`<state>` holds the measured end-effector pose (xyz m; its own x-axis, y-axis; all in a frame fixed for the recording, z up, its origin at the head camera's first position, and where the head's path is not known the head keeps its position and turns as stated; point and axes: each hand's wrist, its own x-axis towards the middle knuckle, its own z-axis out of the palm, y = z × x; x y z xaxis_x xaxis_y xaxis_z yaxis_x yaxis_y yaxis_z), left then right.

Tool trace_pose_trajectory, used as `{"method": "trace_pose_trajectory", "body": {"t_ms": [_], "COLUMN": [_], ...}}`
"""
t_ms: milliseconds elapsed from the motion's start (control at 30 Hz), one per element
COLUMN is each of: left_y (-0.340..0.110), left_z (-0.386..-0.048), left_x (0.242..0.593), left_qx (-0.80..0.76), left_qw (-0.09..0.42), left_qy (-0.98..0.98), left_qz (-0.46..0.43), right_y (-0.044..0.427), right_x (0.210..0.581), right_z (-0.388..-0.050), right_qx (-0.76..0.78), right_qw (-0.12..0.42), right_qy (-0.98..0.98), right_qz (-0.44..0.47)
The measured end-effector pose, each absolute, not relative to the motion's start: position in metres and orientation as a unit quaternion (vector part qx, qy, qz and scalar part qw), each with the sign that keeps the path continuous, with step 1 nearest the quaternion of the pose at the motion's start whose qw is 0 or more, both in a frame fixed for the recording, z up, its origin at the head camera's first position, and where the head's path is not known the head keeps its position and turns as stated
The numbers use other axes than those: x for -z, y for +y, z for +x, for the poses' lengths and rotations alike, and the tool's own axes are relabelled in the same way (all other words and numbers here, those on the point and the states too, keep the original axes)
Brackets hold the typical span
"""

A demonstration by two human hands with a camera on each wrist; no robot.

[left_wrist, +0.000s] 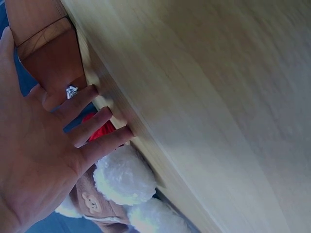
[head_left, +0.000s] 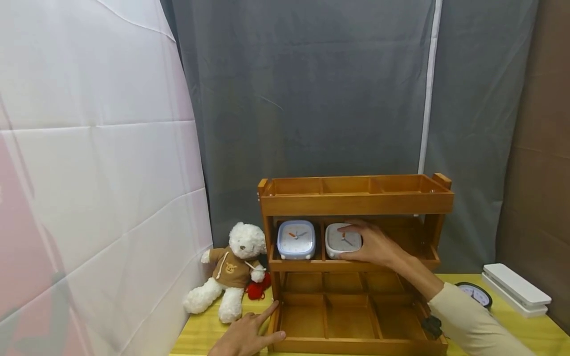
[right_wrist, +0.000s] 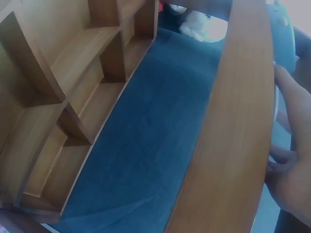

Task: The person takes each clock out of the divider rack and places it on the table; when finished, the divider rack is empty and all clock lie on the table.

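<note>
My right hand (head_left: pixel 371 242) grips a white alarm clock (head_left: pixel 340 243) by its right side, thumb below and fingers above, in the middle compartment of the wooden shelf's middle tier. In the right wrist view the shelf's front board (right_wrist: pixel 226 121) hides most of that clock, and part of the hand (right_wrist: pixel 294 145) shows behind it. A blue-rimmed alarm clock (head_left: pixel 296 240) stands upright in the compartment to its left. My left hand (head_left: pixel 249 333) is at the lower left corner of the wooden shelf (head_left: pixel 356 204), and its spread, straight fingertips touch the tabletop (left_wrist: pixel 204 97) in the left wrist view.
A white teddy bear (head_left: pixel 230 267) in a brown hoodie sits left of the shelf, with something red (head_left: pixel 258 288) beside it. To the right lie a black-rimmed round clock (head_left: pixel 475 294) and a white box-like object (head_left: pixel 516 289). A dark item (head_left: pixel 432 326) sits at the shelf's lower right.
</note>
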<state>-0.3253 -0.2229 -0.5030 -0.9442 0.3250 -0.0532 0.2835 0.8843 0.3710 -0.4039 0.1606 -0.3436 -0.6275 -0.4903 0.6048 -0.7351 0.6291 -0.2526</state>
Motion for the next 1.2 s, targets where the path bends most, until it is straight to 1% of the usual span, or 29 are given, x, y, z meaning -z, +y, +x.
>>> {"method": "trace_pose_trajectory", "body": {"t_ms": [333,533,667,833,1033,1200], "left_y": [-0.224,-0.228,-0.230,-0.230,-0.229,-0.227], "left_z": [-0.325,-0.327,-0.328,-0.328,-0.329,-0.331], "left_x": [0.505,0.506,0.507,0.506,0.505,0.505], "left_qx": [-0.176,-0.178,-0.175,-0.171,-0.171,-0.174], "left_qw": [0.057,0.067,0.060,0.056,0.061,0.062], "left_qy": [0.968,0.968,0.968,0.968,0.968,0.967], "left_qz": [0.169,0.164,0.171,0.177,0.174,0.174], "right_y": [0.171,0.174,0.182,0.201,0.234,0.259], "right_x": [0.331,0.324,0.321,0.323,0.335,0.347], "right_z": [-0.381,-0.358,-0.344,-0.327,-0.305,-0.292], "right_qx": [-0.289,-0.284,-0.280,-0.257,-0.228,-0.217], "right_qw": [0.276,0.279,0.285,0.305,0.338,0.351], "right_qy": [-0.845,-0.840,-0.838,-0.835,-0.835,-0.842], "right_qz": [0.354,0.369,0.372,0.378,0.368,0.348]}}
